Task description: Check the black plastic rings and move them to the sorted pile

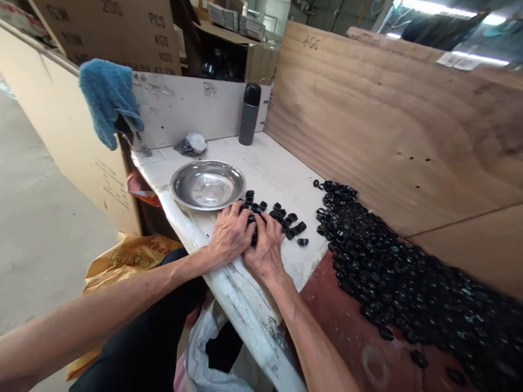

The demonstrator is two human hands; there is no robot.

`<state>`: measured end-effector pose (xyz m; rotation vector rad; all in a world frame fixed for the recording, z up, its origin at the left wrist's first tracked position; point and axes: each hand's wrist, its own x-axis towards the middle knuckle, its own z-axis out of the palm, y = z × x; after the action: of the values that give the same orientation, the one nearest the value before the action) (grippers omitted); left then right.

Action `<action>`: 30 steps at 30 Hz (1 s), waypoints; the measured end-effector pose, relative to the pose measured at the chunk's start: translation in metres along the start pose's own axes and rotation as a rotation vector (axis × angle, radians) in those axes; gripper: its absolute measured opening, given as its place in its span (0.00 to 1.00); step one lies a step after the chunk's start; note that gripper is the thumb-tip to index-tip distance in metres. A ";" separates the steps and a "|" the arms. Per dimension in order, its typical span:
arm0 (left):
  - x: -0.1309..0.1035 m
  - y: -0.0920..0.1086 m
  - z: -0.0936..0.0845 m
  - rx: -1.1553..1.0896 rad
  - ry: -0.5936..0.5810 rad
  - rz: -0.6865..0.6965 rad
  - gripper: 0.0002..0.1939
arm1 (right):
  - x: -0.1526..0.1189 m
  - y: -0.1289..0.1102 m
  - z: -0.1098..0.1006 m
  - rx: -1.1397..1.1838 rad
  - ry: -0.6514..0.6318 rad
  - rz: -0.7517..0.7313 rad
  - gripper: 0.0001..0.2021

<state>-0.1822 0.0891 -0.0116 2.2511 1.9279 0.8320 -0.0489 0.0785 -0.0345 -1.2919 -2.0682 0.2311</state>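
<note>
My left hand and my right hand are side by side on the white worktop, close to its front edge. Curled fingers of both close round small black plastic parts, which they partly hide. Beyond the fingertips and to the right lie more loose black parts, some grouped in short rows. Just behind my left hand a shallow steel bowl rests on the worktop, with no parts visible in it.
A large heap of black parts spreads along the wooden board at right. Farther back stand a grey flask and a small plastic-wrapped bundle. A blue cloth hangs at the left corner. An open white sack sits below the edge.
</note>
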 end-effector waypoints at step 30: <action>-0.025 0.137 0.099 -0.075 -0.145 0.664 0.45 | -0.316 0.035 -0.216 -1.033 0.039 0.974 0.44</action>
<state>-0.0179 0.0654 -0.0521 2.8359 1.0578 0.7349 0.1997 -0.2146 -0.0304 -2.8144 -1.3119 -0.5247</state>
